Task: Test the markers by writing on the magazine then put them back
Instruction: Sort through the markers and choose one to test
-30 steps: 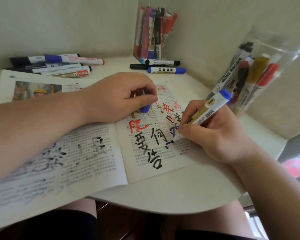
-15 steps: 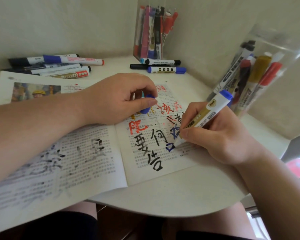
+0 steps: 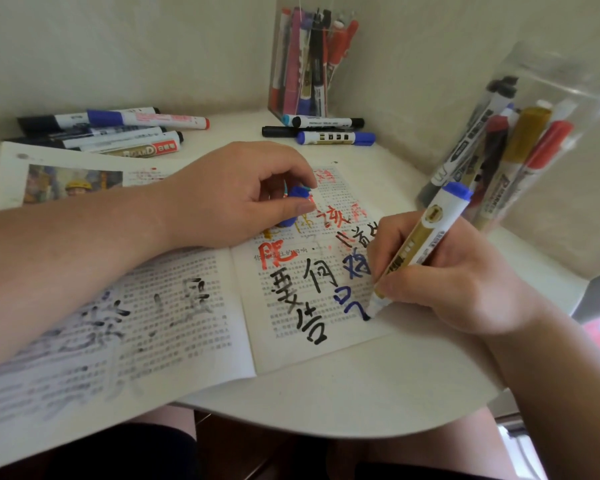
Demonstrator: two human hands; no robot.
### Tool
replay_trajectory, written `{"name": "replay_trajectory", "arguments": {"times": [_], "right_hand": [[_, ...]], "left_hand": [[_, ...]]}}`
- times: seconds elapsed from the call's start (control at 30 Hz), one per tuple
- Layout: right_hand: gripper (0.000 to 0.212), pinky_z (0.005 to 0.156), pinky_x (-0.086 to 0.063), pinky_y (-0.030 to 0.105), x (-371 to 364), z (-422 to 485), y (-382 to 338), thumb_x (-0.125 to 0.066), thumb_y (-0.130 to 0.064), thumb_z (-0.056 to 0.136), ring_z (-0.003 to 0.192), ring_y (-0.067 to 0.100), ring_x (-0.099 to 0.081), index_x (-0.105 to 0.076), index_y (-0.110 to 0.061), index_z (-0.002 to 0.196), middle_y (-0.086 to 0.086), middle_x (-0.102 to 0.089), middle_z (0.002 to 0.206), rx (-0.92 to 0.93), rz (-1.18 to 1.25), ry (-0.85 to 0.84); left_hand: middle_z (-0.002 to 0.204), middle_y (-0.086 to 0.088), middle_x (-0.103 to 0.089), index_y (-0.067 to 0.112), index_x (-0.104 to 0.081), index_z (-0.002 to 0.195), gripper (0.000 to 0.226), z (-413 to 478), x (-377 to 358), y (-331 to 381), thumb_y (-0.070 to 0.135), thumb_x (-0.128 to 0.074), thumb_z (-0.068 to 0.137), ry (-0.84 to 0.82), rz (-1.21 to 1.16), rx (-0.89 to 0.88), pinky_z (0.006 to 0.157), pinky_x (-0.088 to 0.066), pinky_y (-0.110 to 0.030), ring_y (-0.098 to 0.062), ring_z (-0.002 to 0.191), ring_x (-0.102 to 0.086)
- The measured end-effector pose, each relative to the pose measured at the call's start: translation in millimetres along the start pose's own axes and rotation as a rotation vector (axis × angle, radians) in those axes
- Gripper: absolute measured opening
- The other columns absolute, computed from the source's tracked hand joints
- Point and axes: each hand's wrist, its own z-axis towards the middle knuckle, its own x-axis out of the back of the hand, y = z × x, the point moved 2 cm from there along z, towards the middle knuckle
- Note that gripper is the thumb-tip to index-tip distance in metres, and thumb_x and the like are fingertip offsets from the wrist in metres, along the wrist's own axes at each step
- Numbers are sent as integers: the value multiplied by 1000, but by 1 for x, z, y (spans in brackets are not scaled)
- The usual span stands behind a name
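Pale surface (image 3: 361,393) under open magazine (image 3: 174,306). At 12 o'clock, clear box (image 3: 275,57), upright markers (image 3: 312,64) inside; at 2 o'clock, clear bag (image 3: 551,74), leaning markers (image 3: 527,133) inside. Tip on page, blue marker (image 3: 426,233) pinched in right grip (image 3: 458,275); blue cap (image 3: 297,197) in curled left grip (image 3: 232,195).

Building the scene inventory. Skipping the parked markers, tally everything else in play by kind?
magazine: 1
clear marker containers: 2
blue marker, in right hand: 1
blue cap, in left hand: 1
total: 5
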Motion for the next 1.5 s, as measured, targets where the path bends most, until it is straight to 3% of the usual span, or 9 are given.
{"name": "replay_trajectory", "arguments": {"times": [0.23,0.4,0.53,0.67,0.83,1.0,1.1,1.27,1.5], "right_hand": [[3,51,-38,22,-1,2,2,-68,-3,73,55,11,-49,-65,-4,72,7,-55,58,9,-14,72],[16,55,-46,27,-1,-4,-3,-76,-17,72,59,19,-59,-71,-4,81,11,-66,66,-10,31,-159],[17,49,-32,25,9,2,4,-74,-23,62,51,26,-42,-69,-9,70,36,-46,63,-12,167,85],[25,50,-23,35,11,2,6,-73,-27,59,53,31,-34,-63,-6,67,39,-40,63,-8,86,180],[22,49,-27,40,8,0,0,-72,-26,63,54,40,-37,-66,-6,72,35,-47,64,36,-16,120],[4,50,-37,26,7,1,2,-70,-7,70,55,15,-50,-66,-7,72,13,-57,59,-7,-108,70],[4,49,-31,30,8,1,2,-69,-8,70,54,21,-45,-65,-6,71,25,-51,59,-14,-73,137],[5,48,-32,28,7,1,4,-67,-8,70,52,17,-42,-62,-6,70,23,-46,58,-16,-122,191],[11,46,-34,25,13,1,6,-72,-8,68,49,18,-45,-62,-2,68,18,-50,56,-46,-18,-62]], "left_hand": [[95,14,-65,30,-67,109,21,0,1,1,34,-74,90,-12,-5,13,77,-46,-17,-8,86,-60],[96,20,-63,34,-66,109,23,0,0,1,35,-74,88,-26,14,40,77,-43,-9,0,88,-58],[96,18,-64,37,-64,110,30,-1,1,2,33,-78,84,-28,-32,62,78,-46,-15,-8,86,-60],[97,18,-65,40,-62,112,38,-1,0,3,29,-82,81,-37,-67,83,80,-49,-17,-5,87,-62],[99,17,-66,35,-64,115,41,-2,1,5,25,-83,81,-47,-72,92,83,-49,-20,-6,89,-62],[99,17,-66,35,-64,116,41,-1,1,4,27,-83,81,-52,-57,90,83,-48,-18,-5,90,-62],[99,17,-66,37,-63,116,40,-1,1,3,28,-83,81,-60,-58,99,80,-48,-14,-6,89,-63],[98,17,-66,38,-63,114,41,-1,1,3,29,-83,80,-57,-70,115,80,-49,-17,-5,87,-63],[96,16,-68,33,-66,116,43,-1,2,6,32,-85,78,-57,-100,155,81,-51,-22,-6,85,-64]]}}
